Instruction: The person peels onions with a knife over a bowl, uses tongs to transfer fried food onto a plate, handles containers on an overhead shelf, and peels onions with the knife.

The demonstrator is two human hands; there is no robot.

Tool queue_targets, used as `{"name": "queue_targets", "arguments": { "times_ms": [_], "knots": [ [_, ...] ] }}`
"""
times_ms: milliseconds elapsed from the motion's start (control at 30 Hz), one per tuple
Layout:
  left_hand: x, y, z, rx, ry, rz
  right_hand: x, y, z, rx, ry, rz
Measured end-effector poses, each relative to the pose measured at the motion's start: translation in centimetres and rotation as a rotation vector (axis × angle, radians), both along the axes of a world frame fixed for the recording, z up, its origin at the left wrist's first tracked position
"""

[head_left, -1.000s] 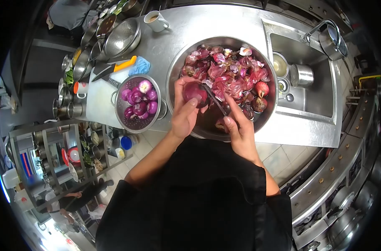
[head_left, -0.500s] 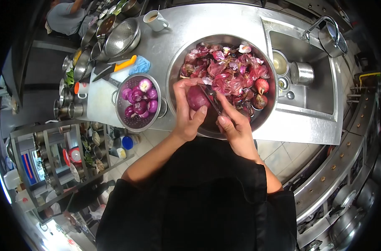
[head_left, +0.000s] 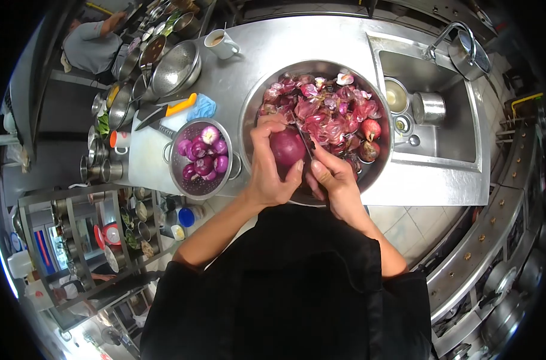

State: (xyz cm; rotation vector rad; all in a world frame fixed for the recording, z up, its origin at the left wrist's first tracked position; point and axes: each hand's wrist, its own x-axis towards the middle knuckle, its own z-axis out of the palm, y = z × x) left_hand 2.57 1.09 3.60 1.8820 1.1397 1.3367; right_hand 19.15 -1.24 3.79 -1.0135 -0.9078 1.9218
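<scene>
My left hand [head_left: 267, 165] is closed around a red onion [head_left: 287, 147], held over the near part of a wide steel bowl [head_left: 378, 90]. My right hand [head_left: 336, 183] grips a small knife [head_left: 306, 143]; its dark blade lies along the onion's right side, and its handle is mostly hidden in my fingers. Loose onion skins [head_left: 321, 114] fill much of the bowl. At its right side lie a few unpeeled onions [head_left: 370, 129]. To the left, a steel colander [head_left: 178, 174] holds several peeled, shiny purple onions [head_left: 204, 163].
A large knife with an orange handle [head_left: 182, 105] rests by a blue cloth [head_left: 202, 107] on a white cutting board [head_left: 146, 159]. A mug [head_left: 222, 45] stands at the back. On the right, a sink [head_left: 444, 141] holds steel pots. Another person [head_left: 93, 45] is at the far left.
The onion shows more of its smooth side in my left hand, and the knife has shifted slightly along it. The whole view has tilted a little.
</scene>
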Motion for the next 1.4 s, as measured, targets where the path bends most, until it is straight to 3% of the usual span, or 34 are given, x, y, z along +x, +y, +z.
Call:
{"name": "queue_targets", "arguments": {
  "times_ms": [100, 167, 200, 267, 433, 500, 567, 600, 667, 733, 867, 1000, 1033, 1100, 1133, 1200, 1367, 1400],
  "knots": [
    [-0.4, 0.5, 0.2, 0.079, 0.061, -0.045, -0.2, 0.4, -1.7, -0.023, 0.172, 0.008],
    [-0.4, 0.4, 0.9, -0.552, -0.531, -0.056, -0.5, 0.5, -2.4, 0.176, -0.03, -0.05],
    [-0.3, 0.2, 0.7, -0.551, -0.531, -0.058, -0.5, 0.4, -2.2, 0.177, -0.031, -0.052],
    [-0.1, 0.1, -0.2, -0.063, 0.008, -0.049, -0.4, 0.3, -1.7, 0.047, 0.101, -0.039],
    [0.1, -0.3, -0.2, 0.212, 0.315, -0.088, -0.7, 0.7, -1.6, -0.263, 0.417, -0.103],
    [0.1, -0.1, -0.7, -0.102, -0.164, -0.1, -0.4, 0.8, -1.7, -0.392, 0.524, -0.117],
    [-0.5, 0.0, 0.3, -0.516, -0.726, -0.237, 0.0, 0.7, -1.6, -0.281, 0.484, -0.105],
    [-0.5, 0.2, 0.8, -0.51, -0.728, -0.23, 0.1, 0.6, -1.5, -0.174, 0.444, -0.094],
    [-0.4, 0.3, 1.1, -0.794, -0.961, -0.19, -0.3, 0.4, -1.3, -0.189, 0.407, -0.084],
    [-1.3, -0.2, -1.0, -0.811, -0.857, -0.139, -0.4, 0.2, -2.0, -0.125, 0.362, 0.013],
    [-3.1, -0.3, -1.7, -0.783, -0.88, -0.191, 1.9, 1.5, -2.2, -0.231, 0.465, -0.278],
    [-3.2, -0.2, -1.6, -0.778, -1.13, -0.118, 4.0, 2.6, -3.1, -0.103, 0.27, -0.281],
    [-3.5, -0.1, -2.1, -0.784, -1.152, -0.216, 4.0, 2.6, -3.5, 0.04, -0.005, -0.206],
    [-3.0, 0.2, -1.4, -0.846, -1.243, -0.246, 3.6, 2.5, -4.2, 0.222, -0.276, -0.209],
    [-2.8, 0.3, -1.2, -0.906, -1.335, -0.268, 3.5, 2.5, -5.2, 0.225, -0.278, -0.208],
    [-2.5, 0.2, -1.5, -0.888, -1.33, -0.265, 3.5, 2.5, -6.8, 0.359, -0.391, -0.364],
    [-1.8, 0.2, -1.6, -0.843, -1.206, -0.242, 2.4, 1.0, -3.9, 0.489, -0.547, -0.265],
    [-1.7, 0.1, -1.4, -0.809, -1.123, -0.277, 2.0, 0.5, -2.1, 0.347, -0.475, -0.168]
  ]
}}
